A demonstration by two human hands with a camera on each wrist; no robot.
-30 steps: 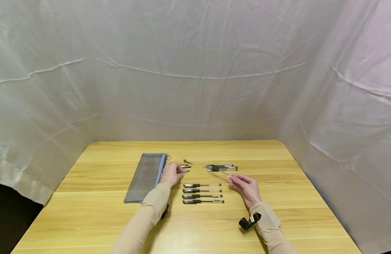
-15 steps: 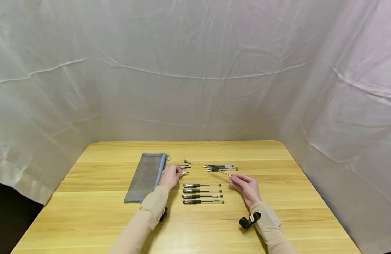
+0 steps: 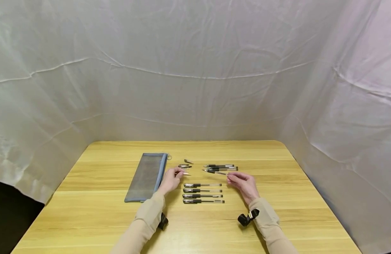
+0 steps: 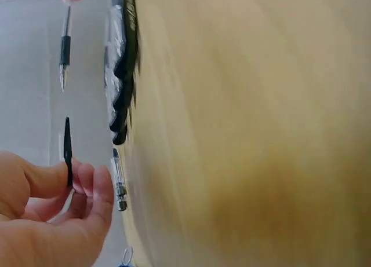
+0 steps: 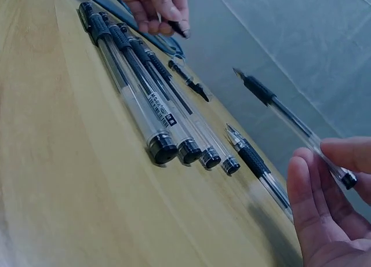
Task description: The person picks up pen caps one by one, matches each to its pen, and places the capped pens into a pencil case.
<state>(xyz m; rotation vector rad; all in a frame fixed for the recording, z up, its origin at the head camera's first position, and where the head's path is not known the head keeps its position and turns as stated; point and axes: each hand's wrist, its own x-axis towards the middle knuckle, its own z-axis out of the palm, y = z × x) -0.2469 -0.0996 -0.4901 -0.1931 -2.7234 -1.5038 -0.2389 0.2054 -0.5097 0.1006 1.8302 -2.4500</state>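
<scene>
My left hand (image 3: 170, 181) pinches a black pen cap (image 4: 68, 142) between thumb and fingers, raised off the table. With its thumb and fingertips, my right hand (image 3: 244, 186) grips an uncapped gel pen (image 5: 284, 113) near its rear end. The pen's metal tip points left, towards the cap, and a gap separates the two. Loose caps (image 3: 184, 165) lie just beyond the left hand. Behind the held pen are other uncapped pens (image 3: 221, 165). Several capped gel pens (image 3: 203, 196) lie in a row nearer to me, between the two forearms.
A grey mesh zip pouch (image 3: 146, 176) with blue edging lies flat left of the caps, partly behind the left hand. The wooden table (image 3: 294, 211) ends at pale fabric curtains (image 3: 195, 98) on the back and sides.
My left hand has picked up a cap from the loose group and drawn it slightly towards me. The right hand has shifted slightly left, levelling the pen and moving its tip left.
</scene>
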